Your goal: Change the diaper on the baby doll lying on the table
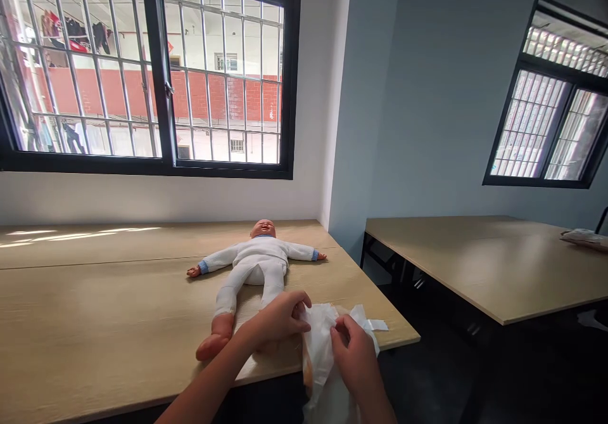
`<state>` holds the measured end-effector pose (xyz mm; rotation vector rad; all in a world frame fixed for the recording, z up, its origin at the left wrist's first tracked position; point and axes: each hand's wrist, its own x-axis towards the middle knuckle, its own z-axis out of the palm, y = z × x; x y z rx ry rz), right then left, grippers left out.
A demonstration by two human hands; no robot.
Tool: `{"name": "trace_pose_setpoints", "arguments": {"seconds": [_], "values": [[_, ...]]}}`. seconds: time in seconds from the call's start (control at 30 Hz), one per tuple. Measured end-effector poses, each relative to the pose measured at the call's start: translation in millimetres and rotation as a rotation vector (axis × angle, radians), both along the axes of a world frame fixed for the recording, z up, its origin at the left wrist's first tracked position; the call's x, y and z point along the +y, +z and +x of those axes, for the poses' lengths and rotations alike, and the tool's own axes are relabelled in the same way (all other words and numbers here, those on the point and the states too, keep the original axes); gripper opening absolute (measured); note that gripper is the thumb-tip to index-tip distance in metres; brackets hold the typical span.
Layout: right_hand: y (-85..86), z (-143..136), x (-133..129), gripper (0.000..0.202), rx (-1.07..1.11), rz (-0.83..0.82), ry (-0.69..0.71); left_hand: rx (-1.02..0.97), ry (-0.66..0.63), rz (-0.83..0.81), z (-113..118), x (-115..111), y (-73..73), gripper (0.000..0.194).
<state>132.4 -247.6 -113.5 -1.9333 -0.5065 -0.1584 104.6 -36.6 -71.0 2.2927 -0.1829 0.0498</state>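
A baby doll point(263, 256) in a white top and white trousers with blue cuffs lies on its back on the wooden table point(118, 322), arms spread, one bare foot showing. Near the table's front corner, a thin white crumpled sheet or bag point(323, 341) hangs over the edge. My left hand point(285, 315) pinches its left side, close to the doll's lower leg, which the hand partly hides. With fingers closed, my right hand point(354, 348) grips the right part of the same white material. A small white strip point(379, 325) sticks out beyond it.
Behind the table stands a wall with a barred window point(228, 82). A second wooden table point(475, 253) is at the right, across a dark gap, with a pale package point(586, 239) at its far right. Another window point(546, 113) is above it.
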Motion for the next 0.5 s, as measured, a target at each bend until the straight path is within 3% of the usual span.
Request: {"name": "trace_pose_setpoints", "arguments": {"seconds": [0.23, 0.37, 0.5], "values": [[-7.9, 4, -3, 0.020, 0.004, 0.096, 0.005, 0.103, -0.011, -0.075, -6, 1, 2.0, 0.059], [-7.2, 3, -13, 0.025, -0.013, 0.180, 0.027, 0.047, 0.087, -0.047, -7, 1, 2.6, 0.040], [-2.3, 7, -32, 0.028, -0.040, 0.226, -0.091, -0.017, 0.219, 0.063, -8, 0, 2.9, 0.023]]}}
